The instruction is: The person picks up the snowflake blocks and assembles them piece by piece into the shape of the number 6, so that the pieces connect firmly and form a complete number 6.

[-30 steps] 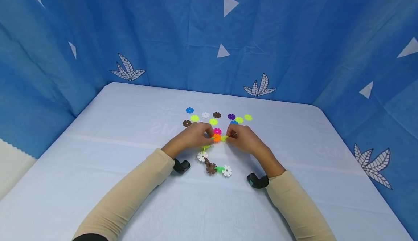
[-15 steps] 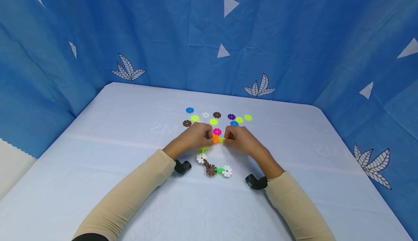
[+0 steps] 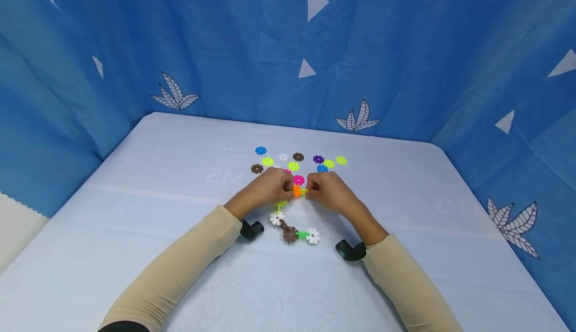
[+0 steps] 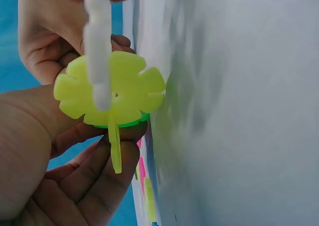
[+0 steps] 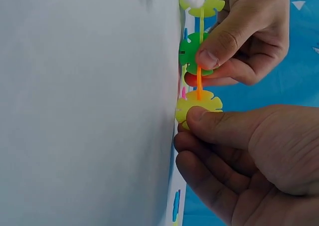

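My left hand (image 3: pixel 272 186) pinches a linked chain of notched plastic snowflake discs where a green disc (image 5: pixel 188 52) meets an orange disc (image 3: pixel 297 191). Between the thumb and fingers of my right hand (image 3: pixel 328 189) is a yellow-green disc (image 5: pixel 198 104), its edge meeting the orange disc's edge. From the left hand the chain runs toward the person through a yellow-green disc (image 4: pixel 134 86), a white disc (image 3: pixel 276 218), brown discs (image 3: pixel 290 235), a green disc (image 3: pixel 302 234) and a white end disc (image 3: pixel 312 236). The left fingers partly hide the green disc.
Loose discs lie beyond the hands on the white-covered table (image 3: pixel 189 162): blue (image 3: pixel 260 150), brown (image 3: pixel 257 169), purple (image 3: pixel 318 159), pink (image 3: pixel 299 180) and several yellow-green ones (image 3: pixel 341 160). A blue curtain (image 3: pixel 234 47) hangs behind the table. Black wrist cameras (image 3: pixel 351 250) sit at both wrists.
My right hand has moved left, bringing the yellow-green disc up against the orange one. The orange disc has turned more edge-on. The near part of the chain has shifted slightly.
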Demonstrator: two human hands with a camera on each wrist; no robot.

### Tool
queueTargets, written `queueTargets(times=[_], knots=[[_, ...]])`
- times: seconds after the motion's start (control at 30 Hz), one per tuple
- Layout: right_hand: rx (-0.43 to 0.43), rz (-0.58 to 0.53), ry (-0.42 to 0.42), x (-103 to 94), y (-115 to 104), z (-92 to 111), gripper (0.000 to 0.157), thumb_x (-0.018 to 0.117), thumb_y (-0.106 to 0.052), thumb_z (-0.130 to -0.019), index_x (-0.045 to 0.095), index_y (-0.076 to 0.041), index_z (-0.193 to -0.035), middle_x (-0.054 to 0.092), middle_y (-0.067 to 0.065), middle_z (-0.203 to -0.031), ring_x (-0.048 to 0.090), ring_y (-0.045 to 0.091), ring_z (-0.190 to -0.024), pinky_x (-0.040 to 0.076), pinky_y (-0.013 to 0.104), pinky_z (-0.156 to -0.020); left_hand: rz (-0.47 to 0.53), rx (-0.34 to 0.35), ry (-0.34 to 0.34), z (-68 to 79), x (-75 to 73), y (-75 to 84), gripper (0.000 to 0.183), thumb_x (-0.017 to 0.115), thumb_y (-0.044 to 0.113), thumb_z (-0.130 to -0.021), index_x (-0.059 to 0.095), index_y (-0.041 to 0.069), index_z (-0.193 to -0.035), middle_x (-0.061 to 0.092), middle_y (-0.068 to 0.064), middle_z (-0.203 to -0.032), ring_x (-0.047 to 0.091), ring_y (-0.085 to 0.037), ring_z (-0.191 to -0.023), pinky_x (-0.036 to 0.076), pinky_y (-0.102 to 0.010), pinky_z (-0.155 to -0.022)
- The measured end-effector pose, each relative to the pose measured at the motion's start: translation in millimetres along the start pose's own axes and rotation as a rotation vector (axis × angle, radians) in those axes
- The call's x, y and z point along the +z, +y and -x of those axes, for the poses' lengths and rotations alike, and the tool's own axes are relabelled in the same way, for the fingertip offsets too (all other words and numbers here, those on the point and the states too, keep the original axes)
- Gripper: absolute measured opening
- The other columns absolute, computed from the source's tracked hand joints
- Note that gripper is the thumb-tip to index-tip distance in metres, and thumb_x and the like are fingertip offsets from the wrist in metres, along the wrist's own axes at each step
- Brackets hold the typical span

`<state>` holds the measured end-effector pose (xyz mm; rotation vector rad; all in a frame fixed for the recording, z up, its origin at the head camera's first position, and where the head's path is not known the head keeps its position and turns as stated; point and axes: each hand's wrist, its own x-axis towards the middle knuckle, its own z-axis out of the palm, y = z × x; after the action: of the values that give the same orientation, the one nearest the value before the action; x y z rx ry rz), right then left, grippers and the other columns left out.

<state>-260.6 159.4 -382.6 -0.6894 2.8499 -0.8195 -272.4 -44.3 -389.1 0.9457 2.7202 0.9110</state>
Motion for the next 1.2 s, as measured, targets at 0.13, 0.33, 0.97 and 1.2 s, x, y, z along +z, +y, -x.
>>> queueTargets(times=[0.13, 0.33, 0.97, 1.2], knots=[[0.017, -0.010, -0.002, 0.9, 0, -1, 0.019, 0.080, -0.003, -0.087, 0.066, -0.012, -0.077, 0.061, -0.001, -0.070, 0.055, 0.018, -0.070, 0.046, 0.029, -0.062, -0.008, -0.014, -0.001, 1.3, 0.7, -0.6, 0.025, 0.078, 0.009, -0.088, 0.060, 0.012, -0.070, 0.055, 0.002, -0.066, 0.049, -0.014, -0.067, 0.041, -0.026, -0.062], [0.025, -0.066, -0.060, 1.0, 5, -2, 0.012, 0.079, -0.005, -0.088, 0.068, -0.009, -0.092, 0.062, 0.001, -0.077, 0.056, 0.019, -0.074, 0.049, 0.029, -0.067, 0.000, -0.106, -0.002, 3.4, 2.3, -0.6, 0.023, 0.079, 0.015, -0.088, 0.061, 0.011, -0.075, 0.058, 0.000, -0.069, 0.052, -0.017, -0.068, 0.043, -0.028, -0.063], [0.055, 0.026, -0.221, -3.0, 19, -1, 0.047, 0.054, -0.010, -0.103, 0.048, -0.013, -0.149, 0.049, 0.009, -0.098, 0.051, 0.022, -0.086, 0.047, 0.034, -0.075, -0.054, -0.140, -0.068, 0.9, -1.5, 1.6, 0.028, 0.076, 0.020, -0.091, 0.070, 0.007, -0.115, 0.060, -0.002, -0.079, 0.054, -0.019, -0.076, 0.046, -0.029, -0.069], [0.113, 0.002, -0.146, -3.3, 18, -2, 0.018, 0.065, -0.012, -0.099, 0.060, -0.008, -0.116, 0.057, 0.006, -0.088, 0.054, 0.023, -0.083, 0.049, 0.034, -0.072, -0.054, -0.146, -0.079, 2.5, -2.3, 1.6, 0.028, 0.076, 0.020, -0.092, 0.070, 0.007, -0.116, 0.060, -0.003, -0.082, 0.054, -0.020, -0.079, 0.046, -0.030, -0.071]])
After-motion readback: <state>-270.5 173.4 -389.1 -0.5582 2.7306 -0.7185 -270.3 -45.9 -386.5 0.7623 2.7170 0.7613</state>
